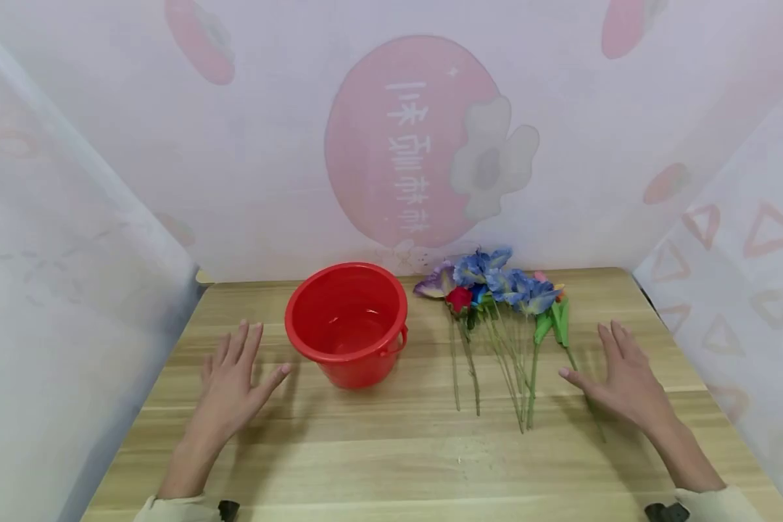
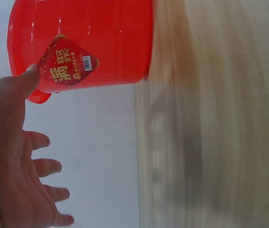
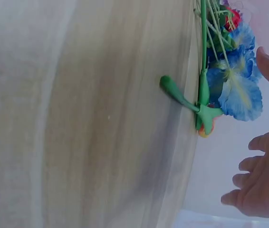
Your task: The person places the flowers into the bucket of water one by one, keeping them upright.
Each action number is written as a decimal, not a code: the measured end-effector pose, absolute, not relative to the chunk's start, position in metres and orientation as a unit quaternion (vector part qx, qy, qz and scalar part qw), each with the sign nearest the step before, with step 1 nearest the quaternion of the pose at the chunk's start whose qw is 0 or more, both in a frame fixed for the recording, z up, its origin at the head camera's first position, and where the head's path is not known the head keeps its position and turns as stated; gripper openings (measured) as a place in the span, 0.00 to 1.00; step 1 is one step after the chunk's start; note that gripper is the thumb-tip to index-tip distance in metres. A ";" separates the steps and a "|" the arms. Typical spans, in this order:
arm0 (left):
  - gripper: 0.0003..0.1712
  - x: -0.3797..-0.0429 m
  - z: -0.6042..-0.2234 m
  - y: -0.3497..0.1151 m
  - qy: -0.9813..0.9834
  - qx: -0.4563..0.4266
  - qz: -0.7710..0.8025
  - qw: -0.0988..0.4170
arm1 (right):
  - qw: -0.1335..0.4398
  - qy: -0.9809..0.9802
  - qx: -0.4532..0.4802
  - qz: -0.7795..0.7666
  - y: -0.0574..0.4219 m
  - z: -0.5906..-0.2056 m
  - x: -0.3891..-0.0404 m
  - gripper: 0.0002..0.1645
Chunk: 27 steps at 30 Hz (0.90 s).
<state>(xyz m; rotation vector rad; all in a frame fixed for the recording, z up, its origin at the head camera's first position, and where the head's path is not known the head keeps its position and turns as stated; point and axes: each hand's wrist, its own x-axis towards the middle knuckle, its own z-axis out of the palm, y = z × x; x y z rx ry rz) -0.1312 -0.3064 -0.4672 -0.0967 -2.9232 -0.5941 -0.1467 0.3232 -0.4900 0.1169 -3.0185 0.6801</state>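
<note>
A red bucket (image 1: pixel 355 366) stands upright left of the table's middle, its inside bare. To its left, my left hand (image 1: pixel 230 388) hovers with fingers spread and holds nothing. In the left wrist view a label (image 2: pixel 68 61) shows on the bucket's side. Right of the bucket lie several artificial flowers: blue blooms (image 1: pixel 512 283), a red rose (image 1: pixel 459 299), a purple bloom (image 1: pixel 438 281) and green-leaved tulips (image 1: pixel 561 322), stems toward me. My right hand (image 1: pixel 629 380), fingers extended and holding nothing, is above the rightmost stem.
The wooden table (image 1: pixel 378 464) runs back to a pale printed backdrop (image 1: pixel 267 159). Side panels of similar cloth (image 1: pixel 59 290) flank the table left and right. The bucket's small red handle joint (image 1: pixel 394 344) faces the flowers.
</note>
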 end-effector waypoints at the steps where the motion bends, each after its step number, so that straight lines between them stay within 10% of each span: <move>1: 0.57 -0.132 -0.467 -0.306 -0.974 -0.037 -0.204 0.089 | 0.017 -0.973 0.039 0.225 0.325 -0.490 -0.148 0.71; 27: 0.31 -0.160 -0.457 -0.291 -0.876 -0.076 -0.444 0.170 | -0.073 -0.890 0.021 0.449 0.367 -0.511 -0.201 0.45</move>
